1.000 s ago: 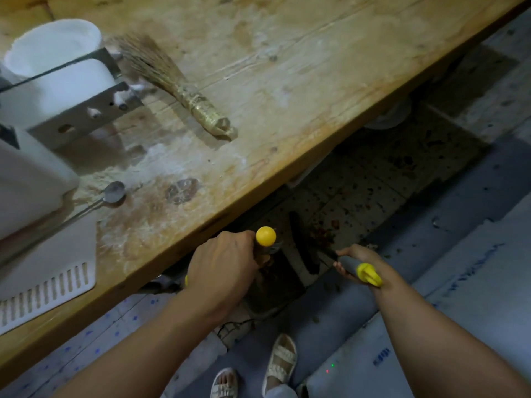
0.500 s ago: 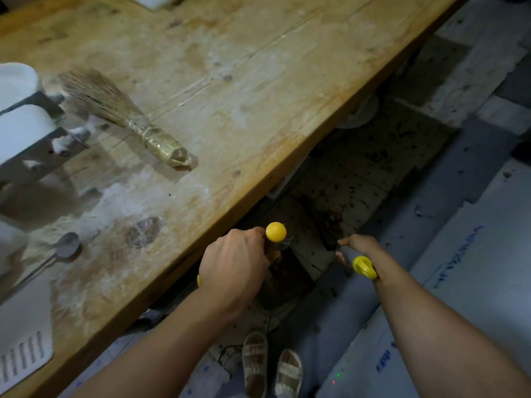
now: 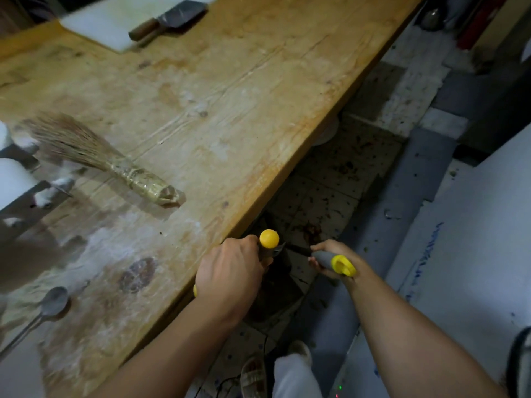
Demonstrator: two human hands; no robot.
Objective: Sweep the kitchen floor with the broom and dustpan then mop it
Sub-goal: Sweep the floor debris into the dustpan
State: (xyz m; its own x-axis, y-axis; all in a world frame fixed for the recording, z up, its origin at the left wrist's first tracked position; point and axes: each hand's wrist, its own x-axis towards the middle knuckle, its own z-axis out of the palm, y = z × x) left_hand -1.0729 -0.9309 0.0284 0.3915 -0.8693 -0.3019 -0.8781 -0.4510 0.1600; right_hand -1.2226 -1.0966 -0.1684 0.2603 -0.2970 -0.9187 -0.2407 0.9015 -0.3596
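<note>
- While standing at the near long edge of the wooden table (image 3: 230, 90), sandalled foot (image 3: 254, 377) and pale trouser leg (image 3: 293, 374) planted on the floor (image 3: 339, 196) right below that edge.
- Left hand (image 3: 230, 278) at the table edge, fingers wrapped tight round a dark handle with a yellow ball cap (image 3: 269, 238) poking out on top; likely the dustpan's handle, pan itself (image 3: 273, 297) only a dark shape low beside the table edge, hard to make out.
- Right hand (image 3: 330, 258) just off the table edge, clamped on a grey grip with a yellow hanging-loop end (image 3: 343, 265); dark shaft running from it down toward the floor under the table edge. Broom head not discernible.
- Reddish-brown debris (image 3: 311, 229) on the speckled tiles just beyond both hands, close under the table edge.
- On the table, near left: metal spoon (image 3: 53, 301); further in, small straw whisk brush (image 3: 94, 156) lying flat, bristles pointing left.
- Far end of the table: white cutting board (image 3: 115, 24) with a cleaver (image 3: 169, 20) on it.
- Grey strip and white sheeting on the floor away from the table, right side.
</note>
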